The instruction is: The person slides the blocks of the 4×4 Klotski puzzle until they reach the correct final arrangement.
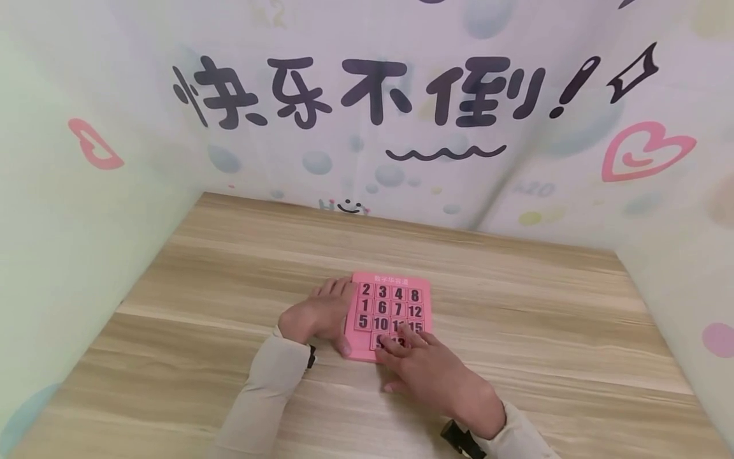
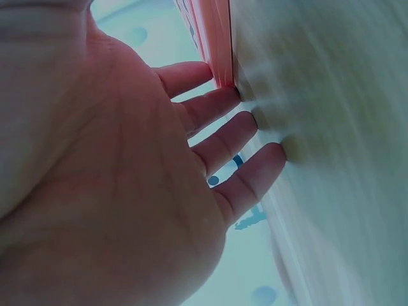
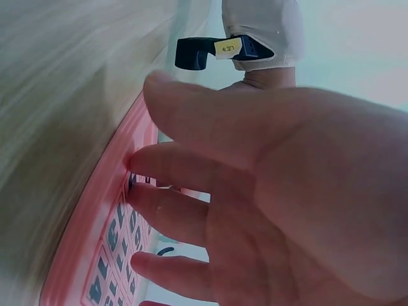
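Observation:
A pink sliding number puzzle (image 1: 391,280) lies flat on the wooden table, its black-numbered square tiles in rows. The top row reads 2, 3, 4, 8, and the lower left corner of the frame shows bare pink with no tile. Along the puzzle's left edge rests my left hand (image 1: 321,315), thumb near the lower left corner. In the left wrist view its fingers (image 2: 239,185) extend to the tabletop and the puzzle's side. My right hand (image 1: 430,373) reaches over the lower right part, fingertips on the lower tiles, partly covering 11 and 13. Its thumb sticks out below the frame.
Wood-grain tabletop (image 1: 229,255) surrounds the puzzle. A printed cloth backdrop (image 1: 367,166) with large black characters hangs behind the table, and pale walls stand at both sides. Each wrist carries a black strap (image 1: 461,438) beside a light sleeve.

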`<state>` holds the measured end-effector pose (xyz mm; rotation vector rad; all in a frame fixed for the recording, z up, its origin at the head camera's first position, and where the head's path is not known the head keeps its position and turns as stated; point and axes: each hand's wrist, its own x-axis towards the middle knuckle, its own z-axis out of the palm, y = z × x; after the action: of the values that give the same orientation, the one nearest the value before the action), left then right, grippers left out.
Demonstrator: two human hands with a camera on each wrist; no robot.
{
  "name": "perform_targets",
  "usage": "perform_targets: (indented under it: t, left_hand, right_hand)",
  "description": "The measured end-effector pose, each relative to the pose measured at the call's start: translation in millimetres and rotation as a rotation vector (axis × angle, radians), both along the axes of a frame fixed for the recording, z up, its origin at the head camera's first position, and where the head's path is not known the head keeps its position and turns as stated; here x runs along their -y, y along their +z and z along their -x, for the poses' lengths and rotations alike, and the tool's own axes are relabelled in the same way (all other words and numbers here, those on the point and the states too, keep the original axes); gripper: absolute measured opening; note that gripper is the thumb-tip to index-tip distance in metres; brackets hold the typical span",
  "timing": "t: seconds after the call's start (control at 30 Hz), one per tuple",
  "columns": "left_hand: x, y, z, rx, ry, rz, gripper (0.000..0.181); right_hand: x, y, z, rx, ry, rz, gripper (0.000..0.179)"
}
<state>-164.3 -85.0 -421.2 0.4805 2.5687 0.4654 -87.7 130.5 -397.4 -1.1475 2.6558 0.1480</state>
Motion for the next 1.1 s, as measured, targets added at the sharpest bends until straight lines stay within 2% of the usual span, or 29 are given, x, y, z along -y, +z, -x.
perform_targets:
  t: [0.43, 0.73, 1.1]
  left_hand:
    - [0.0, 0.4, 0.7, 0.007, 0.007, 0.004, 0.129]
    - [0.9, 0.5, 0.5, -0.015, -0.018, 0.002, 0.128]
    - [1.0, 1.0, 0.7, -0.007, -0.018, 0.000, 0.126]
  right_hand:
    - [2, -5.4, 2.4, 0.021, -0.011, 0.006, 0.053]
    - [5, -5.9, 3.2, 0.037, 0.000, 0.030, 0.052]
    - [9, -11.2, 4.4, 0.037, 0.003, 0.050, 0.054]
